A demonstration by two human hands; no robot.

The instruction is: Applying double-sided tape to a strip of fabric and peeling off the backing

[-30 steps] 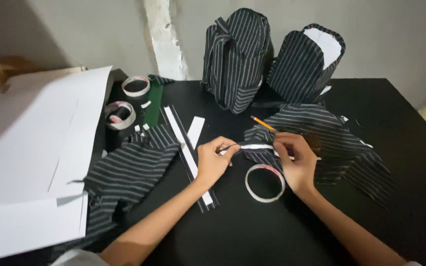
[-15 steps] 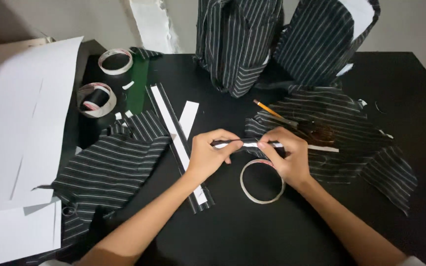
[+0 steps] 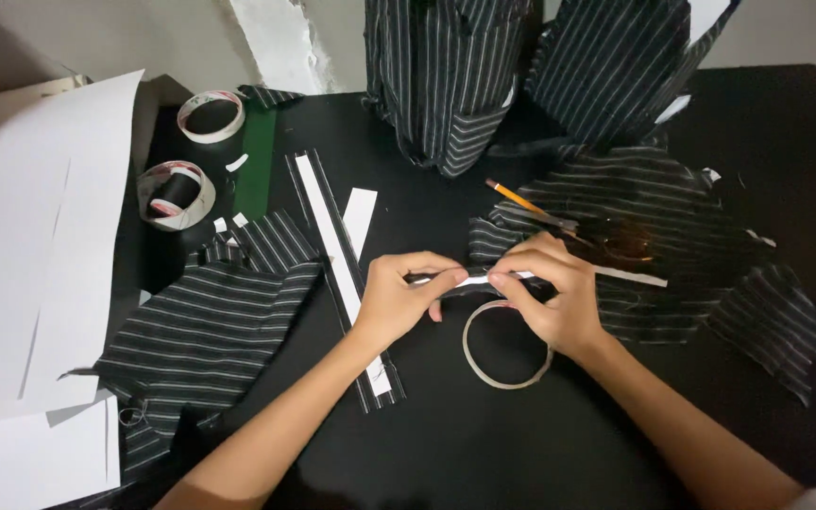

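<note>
Black worktop against pale wall; white paper sheets overhang its left edge. Centre: left hand and right hand pinch a white-backed striped strip above tape ring. Near edge bare.

Bare black table lies open from four to eight o'clock between the forearms; at six o'clock of the hands only a tape ring lies flat. At nine o'clock striped cloth and white paper sheets cover the surface; at twelve two upright striped bags wall the far edge; at three o'clock more striped fabric spreads.
</note>
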